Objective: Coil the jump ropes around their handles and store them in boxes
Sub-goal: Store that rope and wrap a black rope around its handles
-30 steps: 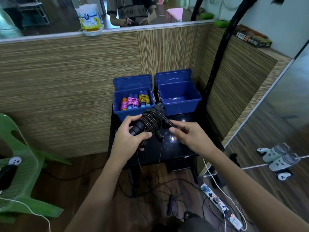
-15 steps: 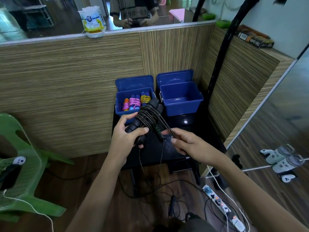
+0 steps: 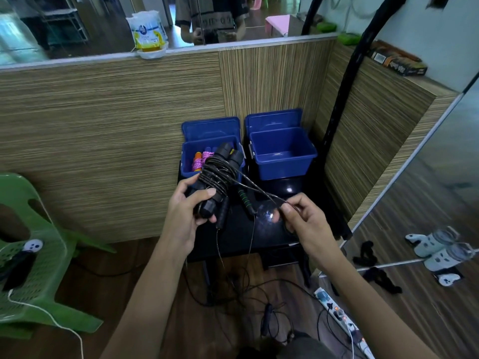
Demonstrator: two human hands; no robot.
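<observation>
The coiling step is running. The left hand grips the black handles; the right hand pinches the rope, now pulled further right. Next turn probably needs tension. Behind the left hand is the left box.

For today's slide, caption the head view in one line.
Left hand grips black handles; right hand pinches the rope before two blue boxes.

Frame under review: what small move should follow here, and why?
Probably another wrap: the right hand pinches the taut rope leading off the coil on the black handles gripped by the left hand, and loose rope hangs to the floor.
</observation>
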